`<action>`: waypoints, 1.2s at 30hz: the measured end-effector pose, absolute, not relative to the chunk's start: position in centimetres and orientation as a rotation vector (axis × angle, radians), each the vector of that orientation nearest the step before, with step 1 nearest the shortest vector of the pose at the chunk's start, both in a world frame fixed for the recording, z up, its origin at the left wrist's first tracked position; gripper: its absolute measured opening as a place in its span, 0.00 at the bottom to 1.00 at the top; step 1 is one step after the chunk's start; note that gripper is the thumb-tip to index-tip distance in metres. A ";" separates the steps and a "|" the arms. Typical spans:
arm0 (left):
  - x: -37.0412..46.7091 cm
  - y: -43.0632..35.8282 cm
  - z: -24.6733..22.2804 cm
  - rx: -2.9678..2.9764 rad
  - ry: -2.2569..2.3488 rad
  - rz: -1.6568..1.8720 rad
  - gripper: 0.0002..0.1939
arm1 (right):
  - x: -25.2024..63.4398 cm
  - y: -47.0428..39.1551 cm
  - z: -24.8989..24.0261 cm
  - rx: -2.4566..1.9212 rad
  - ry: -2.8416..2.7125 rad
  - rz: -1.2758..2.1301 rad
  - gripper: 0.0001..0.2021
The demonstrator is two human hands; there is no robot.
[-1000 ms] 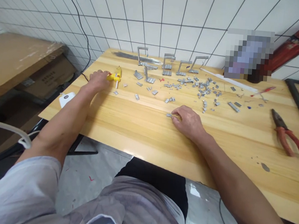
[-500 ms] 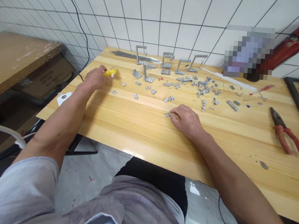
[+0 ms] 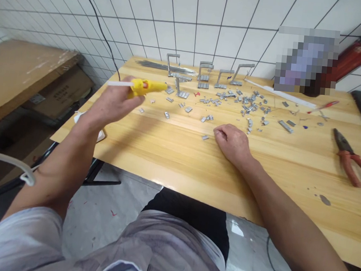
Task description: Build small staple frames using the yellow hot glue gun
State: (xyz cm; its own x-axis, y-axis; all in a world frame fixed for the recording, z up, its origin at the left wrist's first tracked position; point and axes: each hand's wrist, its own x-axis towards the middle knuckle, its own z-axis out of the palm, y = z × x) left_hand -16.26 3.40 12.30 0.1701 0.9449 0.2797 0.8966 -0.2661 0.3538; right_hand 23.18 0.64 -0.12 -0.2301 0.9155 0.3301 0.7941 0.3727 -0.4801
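My left hand (image 3: 111, 104) is raised over the left part of the wooden table (image 3: 166, 155), wrapped round a yellow hot glue gun (image 3: 155, 86). The gun's nozzle end points right, and a white glue stick (image 3: 120, 84) sticks out of its back. Resting on the tabletop, my right hand (image 3: 233, 143) is curled closed, with no object visible in its fingers. A small grey metal piece (image 3: 205, 137) lies just left of those fingers, apart from them. Beyond both hands stand several grey bracket-shaped frames (image 3: 177, 86) on flat bases.
Many loose grey pieces (image 3: 249, 102) are scattered across the table's middle. Thin metal rods (image 3: 155, 66) lie along the back. Red-handled pliers (image 3: 349, 156), a red pen (image 3: 327, 105) and a red cylinder (image 3: 354, 58) are at right. A white object (image 3: 101, 136) sits under my left forearm.
My left hand has lifted the glue gun and turned it so its nozzle end points right. The right hand has let go of the small grey piece and drawn slightly away.
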 end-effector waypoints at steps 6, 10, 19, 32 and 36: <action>-11.5 0.8 10.9 2.510 1.312 0.480 0.11 | 23.4 1.0 0.0 -1.560 -1.966 0.256 0.11; -9.7 -0.3 9.8 2.573 1.200 0.350 0.06 | 23.3 1.0 0.1 -1.528 -1.957 0.268 0.11; -7.9 -1.6 8.4 2.631 1.224 0.275 0.10 | 22.9 1.0 0.3 -1.569 -1.967 0.348 0.12; -7.9 -2.0 6.0 2.645 1.172 0.199 0.15 | 22.5 0.9 0.3 -1.596 -1.991 0.379 0.09; -7.7 -1.9 5.5 2.674 1.155 0.222 0.15 | 22.6 1.0 0.2 -1.568 -1.991 0.386 0.09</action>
State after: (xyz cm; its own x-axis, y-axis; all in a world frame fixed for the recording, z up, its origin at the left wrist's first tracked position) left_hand -7.69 -1.89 5.53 0.6795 0.7319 0.0511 0.6987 -0.6668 0.2593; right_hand 22.65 0.96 0.17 -0.1505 0.9551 0.2551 0.7905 0.2713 -0.5491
